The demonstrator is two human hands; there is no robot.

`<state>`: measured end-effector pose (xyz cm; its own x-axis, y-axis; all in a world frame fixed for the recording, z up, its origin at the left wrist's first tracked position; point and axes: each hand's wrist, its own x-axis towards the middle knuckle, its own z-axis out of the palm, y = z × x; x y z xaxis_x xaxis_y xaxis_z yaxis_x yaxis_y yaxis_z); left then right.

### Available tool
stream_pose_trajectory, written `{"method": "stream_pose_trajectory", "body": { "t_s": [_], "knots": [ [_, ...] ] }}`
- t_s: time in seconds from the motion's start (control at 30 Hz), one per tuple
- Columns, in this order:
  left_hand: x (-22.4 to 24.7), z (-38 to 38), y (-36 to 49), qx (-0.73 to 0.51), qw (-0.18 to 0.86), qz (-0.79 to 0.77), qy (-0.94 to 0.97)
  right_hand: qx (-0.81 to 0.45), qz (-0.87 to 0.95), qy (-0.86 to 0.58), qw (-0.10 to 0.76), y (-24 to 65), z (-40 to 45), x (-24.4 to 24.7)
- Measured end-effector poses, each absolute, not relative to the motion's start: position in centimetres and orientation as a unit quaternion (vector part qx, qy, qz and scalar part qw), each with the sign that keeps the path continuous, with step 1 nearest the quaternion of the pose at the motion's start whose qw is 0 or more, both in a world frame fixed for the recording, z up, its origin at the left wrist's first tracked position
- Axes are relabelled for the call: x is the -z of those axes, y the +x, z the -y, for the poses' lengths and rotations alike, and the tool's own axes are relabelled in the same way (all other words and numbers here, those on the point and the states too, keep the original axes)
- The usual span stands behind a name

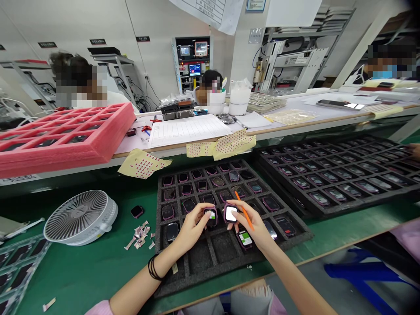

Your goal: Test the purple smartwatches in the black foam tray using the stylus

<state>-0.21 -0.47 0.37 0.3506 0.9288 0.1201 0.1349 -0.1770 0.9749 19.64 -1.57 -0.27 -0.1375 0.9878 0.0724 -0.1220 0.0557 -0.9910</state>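
Head view looks down on a green workbench mat (82,271) in a white-walled factory room, with a long white-topped bench running across behind it. A black foam tray (170,280) sits on the mat at lower centre, its square cells holding rows of pink-rimmed smartwatches. Above the tray's lower middle, the left hand (193,227) pinches one smartwatch (210,216) between thumb and fingers, and the right hand (246,223) pinches another smartwatch (231,214), with an orange stylus (245,213) lying against it. A lit watch (245,239) sits in a cell just below the right hand. A second black tray (328,205) lies to the right. At left stand a white desk fan (78,217), paper scraps (140,236) and a loose watch (137,211). A pink foam tray (111,131) fills the bench's left end, dotted sticker sheets (144,163) hang over its edge, and two co-workers (82,83) sit beyond, near a control panel (192,59).
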Motion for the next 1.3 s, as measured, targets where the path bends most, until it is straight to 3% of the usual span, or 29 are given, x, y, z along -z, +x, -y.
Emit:
{"method": "stream_pose_trajectory", "body": {
  "t_s": [1.3],
  "knots": [
    [-0.1,0.3,-0.1,-0.410,0.499,-0.409,0.645,-0.540,0.534,-0.430,0.488,19.7,1.4,1.0]
  ]
}}
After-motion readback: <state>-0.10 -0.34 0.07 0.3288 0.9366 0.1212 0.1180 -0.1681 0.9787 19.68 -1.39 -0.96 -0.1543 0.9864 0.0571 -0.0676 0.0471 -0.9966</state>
